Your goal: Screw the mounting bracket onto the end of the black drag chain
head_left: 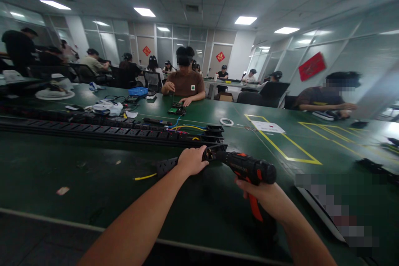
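Pinning down a black housing (166, 167) with the left hand (191, 161), clasped firmly over its middle, well in from the near edge of the green workbench (102, 174)! Gripping a black-and-orange cordless drill (246, 166) in the right hand (264, 195), wrapped round the handle, with a finger by the orange trigger. Pointing its nose leftward, right up at the housing's right end, beside some small brass-coloured parts (210, 154); too dark in there to tell whether touching a screw. Sticking out on the housing's left, a yellow cable (145, 177).

Working just this side of a long black power strip (93, 131), running in from the left of the surface, next to open black end boxes (215, 128) and a tangle of blue and yellow wires (187, 126). Lying farther back, toward the far edge, crumpled plastic bags (107, 108) and a blue basket (138, 91). Over to the right, a white ring (226, 122), then a white sheet (268, 126) by a yellow tape outline (304, 161). And facing, at the far edge, a person in a brown T-shirt (187, 85), busy over a green circuit board (177, 110).
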The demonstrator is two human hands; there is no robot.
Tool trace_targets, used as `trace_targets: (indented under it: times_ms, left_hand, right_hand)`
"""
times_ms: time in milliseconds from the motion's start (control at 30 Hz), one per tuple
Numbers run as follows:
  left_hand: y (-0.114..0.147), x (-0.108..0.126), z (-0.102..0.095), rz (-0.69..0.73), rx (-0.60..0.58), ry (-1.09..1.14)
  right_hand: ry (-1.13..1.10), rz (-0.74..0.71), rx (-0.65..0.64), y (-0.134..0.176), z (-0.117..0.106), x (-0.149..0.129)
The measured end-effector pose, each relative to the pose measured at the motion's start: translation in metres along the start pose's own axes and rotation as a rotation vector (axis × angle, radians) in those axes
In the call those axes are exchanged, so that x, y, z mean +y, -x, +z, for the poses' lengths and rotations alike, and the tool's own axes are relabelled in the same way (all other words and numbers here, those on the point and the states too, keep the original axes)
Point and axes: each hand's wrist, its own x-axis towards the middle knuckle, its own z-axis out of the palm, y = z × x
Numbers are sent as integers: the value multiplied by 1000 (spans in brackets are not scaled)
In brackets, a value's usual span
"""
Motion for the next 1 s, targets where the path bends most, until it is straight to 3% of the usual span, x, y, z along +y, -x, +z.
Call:
trace_targets:
  times_ms: [1000]
  left_hand:
    - [-1,-1,4,16,31,-8]
  right_hand:
    - [7,-65,-39,0,0,-1]
